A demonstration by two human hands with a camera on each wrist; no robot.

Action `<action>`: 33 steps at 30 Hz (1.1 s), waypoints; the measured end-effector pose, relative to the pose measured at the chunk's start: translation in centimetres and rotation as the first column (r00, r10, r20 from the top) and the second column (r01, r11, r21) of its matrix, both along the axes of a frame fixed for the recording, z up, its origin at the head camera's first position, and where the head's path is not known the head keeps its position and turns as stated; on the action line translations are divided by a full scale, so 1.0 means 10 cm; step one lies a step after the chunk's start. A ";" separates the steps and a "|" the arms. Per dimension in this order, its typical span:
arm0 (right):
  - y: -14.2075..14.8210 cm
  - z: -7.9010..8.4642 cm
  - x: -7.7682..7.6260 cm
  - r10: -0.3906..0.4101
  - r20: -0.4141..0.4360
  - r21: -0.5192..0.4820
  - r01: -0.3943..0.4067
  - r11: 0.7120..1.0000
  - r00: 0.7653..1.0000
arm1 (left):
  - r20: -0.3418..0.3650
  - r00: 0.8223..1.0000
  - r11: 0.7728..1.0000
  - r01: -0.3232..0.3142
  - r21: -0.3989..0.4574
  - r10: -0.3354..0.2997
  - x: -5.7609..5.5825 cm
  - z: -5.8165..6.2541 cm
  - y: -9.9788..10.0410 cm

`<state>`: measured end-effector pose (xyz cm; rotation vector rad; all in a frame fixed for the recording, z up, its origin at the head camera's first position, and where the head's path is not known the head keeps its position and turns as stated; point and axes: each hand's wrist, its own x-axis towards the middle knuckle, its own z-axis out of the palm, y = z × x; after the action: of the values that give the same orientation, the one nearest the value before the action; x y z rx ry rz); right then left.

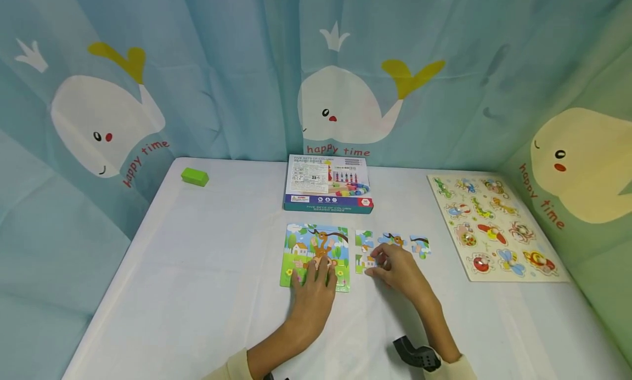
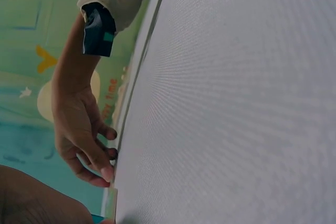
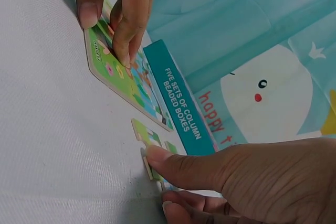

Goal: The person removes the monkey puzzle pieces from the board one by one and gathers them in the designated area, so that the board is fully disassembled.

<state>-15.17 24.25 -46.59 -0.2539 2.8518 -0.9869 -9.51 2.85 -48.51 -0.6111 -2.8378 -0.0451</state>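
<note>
I see a green block (image 1: 195, 176) at the far left corner of the white bench (image 1: 197, 292); a bead-box carton (image 1: 328, 183) lies mid-back; an insect peg board (image 1: 494, 226) lies far right; whale-print curtains (image 1: 340, 95) hang behind.

On my head view, at twelve o'clock from the hands, I read "FIVE SETS OF COLUMN BEADED BOXES" on the flat teal-edged cardboard box (image 1: 328, 183). The blue whale-print curtain (image 1: 345, 67) behind it says "happy time" in red, repeated at two and ten o'clock.
</note>
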 end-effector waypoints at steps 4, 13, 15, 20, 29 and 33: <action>0.00 0.00 0.00 -0.002 -0.005 -0.001 0.002 1.000 1.000 | -0.011 1.000 1.000 -0.003 -0.001 0.003 0.00 0.00 0.00; -0.01 0.00 -0.01 -0.003 0.007 -0.007 0.003 1.000 1.000 | -0.060 0.998 1.000 -0.002 -0.007 0.002 0.01 0.00 0.00; -0.01 0.01 -0.01 -0.007 0.012 -0.007 0.007 1.000 1.000 | -0.067 0.998 1.000 -0.002 -0.007 0.002 0.01 0.00 0.00; -0.02 0.02 -0.01 -0.005 0.008 -0.003 0.005 1.000 1.000 | -0.040 0.999 1.000 -0.002 -0.029 0.001 0.03 0.01 0.00; -0.02 0.06 -0.02 0.004 -0.074 0.058 0.000 0.998 0.997 | -0.094 0.995 0.996 0.032 -0.078 -0.039 0.02 0.01 -0.01; -0.10 0.10 -0.10 0.038 -0.134 0.073 -0.029 0.997 0.990 | -0.125 0.991 0.994 0.030 -0.102 -0.042 0.02 0.01 -0.01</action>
<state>-16.14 23.23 -45.56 -0.3748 2.9864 -0.8929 -9.35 2.77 -48.43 -0.6614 -2.7186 0.1262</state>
